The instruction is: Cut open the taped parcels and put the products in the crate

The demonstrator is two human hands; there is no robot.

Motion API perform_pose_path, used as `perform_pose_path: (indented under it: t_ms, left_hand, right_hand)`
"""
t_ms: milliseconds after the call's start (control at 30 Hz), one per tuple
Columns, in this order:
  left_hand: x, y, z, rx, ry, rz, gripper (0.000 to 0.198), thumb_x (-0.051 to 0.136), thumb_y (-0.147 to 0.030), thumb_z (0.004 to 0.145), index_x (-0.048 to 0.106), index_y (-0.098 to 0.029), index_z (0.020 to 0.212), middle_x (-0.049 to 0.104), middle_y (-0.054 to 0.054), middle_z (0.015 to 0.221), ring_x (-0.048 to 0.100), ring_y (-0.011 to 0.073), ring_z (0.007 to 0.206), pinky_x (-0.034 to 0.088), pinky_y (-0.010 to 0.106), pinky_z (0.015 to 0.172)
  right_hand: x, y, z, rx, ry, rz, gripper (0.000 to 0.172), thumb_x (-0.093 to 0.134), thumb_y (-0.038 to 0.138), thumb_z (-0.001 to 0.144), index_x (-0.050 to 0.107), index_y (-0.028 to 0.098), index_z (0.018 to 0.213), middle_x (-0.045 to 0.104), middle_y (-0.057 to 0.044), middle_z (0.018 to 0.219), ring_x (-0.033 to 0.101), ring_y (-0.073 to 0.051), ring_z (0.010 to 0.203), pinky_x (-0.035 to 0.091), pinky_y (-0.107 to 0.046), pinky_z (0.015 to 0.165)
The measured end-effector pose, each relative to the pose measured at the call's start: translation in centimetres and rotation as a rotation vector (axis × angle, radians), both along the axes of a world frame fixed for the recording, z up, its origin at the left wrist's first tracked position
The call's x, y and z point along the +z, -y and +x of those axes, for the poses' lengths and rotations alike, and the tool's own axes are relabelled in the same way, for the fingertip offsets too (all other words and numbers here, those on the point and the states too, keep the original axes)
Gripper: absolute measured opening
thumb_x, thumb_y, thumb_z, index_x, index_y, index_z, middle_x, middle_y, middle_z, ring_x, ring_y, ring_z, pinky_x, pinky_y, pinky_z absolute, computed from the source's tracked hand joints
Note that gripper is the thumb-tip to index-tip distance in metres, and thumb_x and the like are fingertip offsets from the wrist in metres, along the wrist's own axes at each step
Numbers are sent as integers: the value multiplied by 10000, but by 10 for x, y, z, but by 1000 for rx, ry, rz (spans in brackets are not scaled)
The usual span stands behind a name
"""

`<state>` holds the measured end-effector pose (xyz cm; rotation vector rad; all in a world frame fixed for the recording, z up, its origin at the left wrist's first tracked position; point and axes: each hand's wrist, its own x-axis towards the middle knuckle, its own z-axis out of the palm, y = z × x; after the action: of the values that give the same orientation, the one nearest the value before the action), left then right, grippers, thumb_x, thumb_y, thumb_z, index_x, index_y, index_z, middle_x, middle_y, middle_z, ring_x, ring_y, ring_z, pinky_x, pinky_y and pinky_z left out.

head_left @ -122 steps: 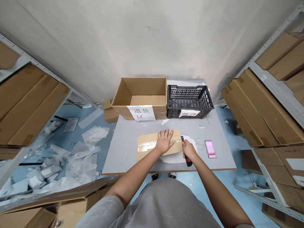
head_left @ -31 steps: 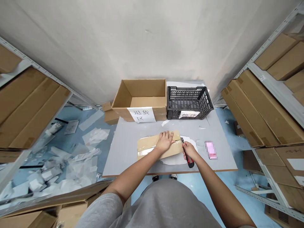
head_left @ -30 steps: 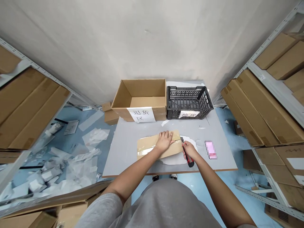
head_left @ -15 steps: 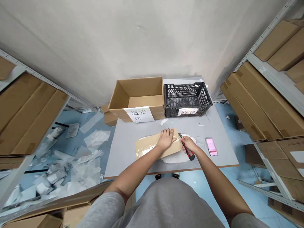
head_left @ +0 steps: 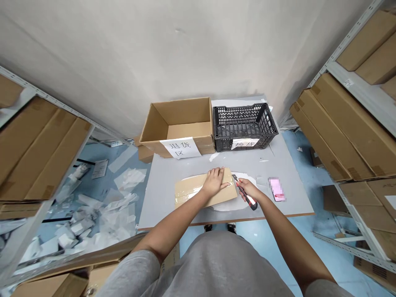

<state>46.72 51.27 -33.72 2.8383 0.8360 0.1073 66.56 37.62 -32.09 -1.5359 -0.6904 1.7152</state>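
A flat, tape-sealed cardboard box [head_left: 192, 187] lies on the table over a white sheet [head_left: 244, 203]. My left hand [head_left: 213, 181] rests on top of the box toward its right end, fingers stretched out and pressing down. In my right hand [head_left: 247, 189] is a red and black utility knife [head_left: 252, 203]. Its tip points up and left, close to the box's right end; whether it touches the cardboard I cannot tell.
A large open carton [head_left: 185, 144] with a paper label and a black plastic crate [head_left: 244, 144] stand at the table's back. A phone [head_left: 276, 189] lies right. Shelves of boxes [head_left: 340, 132] flank both sides. Packing waste [head_left: 105, 214] covers the floor at left.
My right hand and the knife have shifted slightly right, away from the box's right end. My left hand stays on the box. The whole view has moved a little.
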Motion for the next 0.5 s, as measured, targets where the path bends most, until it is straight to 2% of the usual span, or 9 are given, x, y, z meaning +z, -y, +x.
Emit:
perform_pose_path:
  t_ms: [233,500]
  left_hand:
    - [-4,5,0,-7,-16,31,735,471,-600,1068,407,-106,1608,560,248,1421,533,371,1257,403,495,1086]
    - [-3,1,-1,-21,-23,30,729,450,-604,1076,420,-96,1597,561,247,1428,540,366,1259,400,491,1096]
  right_hand:
    - [5,3,4,26,18,-16,374,559,619,935,439,265,946,564,84,508,523,-158,327,400,-234,363]
    - [5,-2,4,26,8,-29,306,528,553,972,434,263,944,569,77,517,515,-157,326,404,-236,361]
